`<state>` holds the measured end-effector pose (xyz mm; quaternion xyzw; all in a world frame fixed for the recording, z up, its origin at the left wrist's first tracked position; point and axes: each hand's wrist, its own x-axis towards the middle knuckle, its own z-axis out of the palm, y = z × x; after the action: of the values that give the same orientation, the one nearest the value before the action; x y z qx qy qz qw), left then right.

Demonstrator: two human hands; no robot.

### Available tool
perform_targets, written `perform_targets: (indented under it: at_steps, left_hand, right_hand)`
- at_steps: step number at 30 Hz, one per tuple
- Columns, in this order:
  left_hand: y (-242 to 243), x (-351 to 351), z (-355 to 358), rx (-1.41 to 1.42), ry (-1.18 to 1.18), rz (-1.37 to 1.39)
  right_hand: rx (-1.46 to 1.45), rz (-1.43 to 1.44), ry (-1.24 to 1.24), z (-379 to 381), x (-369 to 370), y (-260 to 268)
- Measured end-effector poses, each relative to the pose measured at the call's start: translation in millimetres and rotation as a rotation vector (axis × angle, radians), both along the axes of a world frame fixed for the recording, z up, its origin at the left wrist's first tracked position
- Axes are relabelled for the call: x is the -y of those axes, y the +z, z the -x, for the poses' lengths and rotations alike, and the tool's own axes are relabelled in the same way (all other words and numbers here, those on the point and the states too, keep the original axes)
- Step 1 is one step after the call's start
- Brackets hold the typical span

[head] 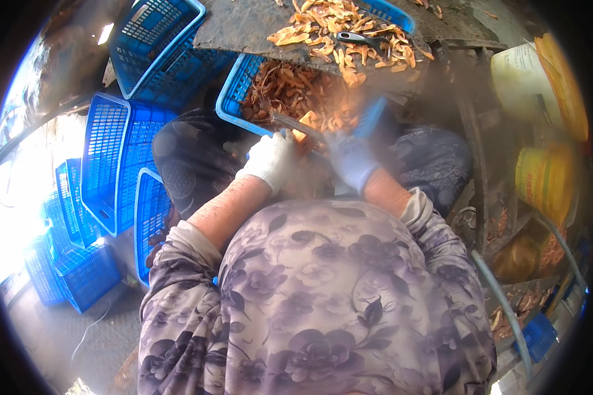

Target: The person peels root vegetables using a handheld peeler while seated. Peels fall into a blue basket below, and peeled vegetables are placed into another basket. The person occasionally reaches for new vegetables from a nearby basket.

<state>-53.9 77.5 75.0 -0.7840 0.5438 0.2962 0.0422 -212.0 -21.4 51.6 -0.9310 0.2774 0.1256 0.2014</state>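
My left hand point(272, 157), in a white knitted glove, is curled with its fingertips against an orange piece point(302, 139), apparently gripping it. A flat brown strip point(296, 124), perhaps a blade or a stick, slants across above that piece. Its right end meets my right hand point(350, 157), also gloved and closed around it; blur hides the exact grip. Just beyond both hands stands a blue plastic basket point(231, 101). It holds reddish-brown peelings point(281, 91) and brighter orange pieces point(338, 116). My knees lie on either side.
A grey board point(242, 29) beyond the basket carries orange slices point(321, 22) and a black-handled peeler point(358, 38). Blue crates point(106, 148) crowd the left side. At right are a white bucket point(519, 74), a yellow bucket point(541, 182) and a curved metal tube point(504, 311).
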Motion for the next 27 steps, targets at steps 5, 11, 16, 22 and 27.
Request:
perform_targets:
  at_steps: [5, 11, 16, 22, 27]
  left_hand:
    - [-7.3, 2.7, 2.9, -0.010, 0.020, 0.029]
    - [-33.7, 15.4, -2.5, 0.151, -0.033, 0.137]
    - [-44.4, 28.7, 0.0, 0.230, -0.073, 0.031]
    - [-67.3, 1.7, 8.2, 0.105, 0.049, 0.279]
    - [-44.7, -13.2, 22.7, -0.065, 0.253, 0.333]
  right_hand:
    - [0.019, 0.052, 0.059, -21.2, 13.3, -11.8]
    - [-0.046, -0.118, 0.004, -63.4, 62.3, -15.2]
    - [-0.089, -0.360, -0.338, -81.0, 65.4, -15.0]
    - [0.211, -0.375, -0.454, -53.1, 70.6, -43.0]
    - [0.475, -0.437, -0.621, -3.0, 72.7, -92.1]
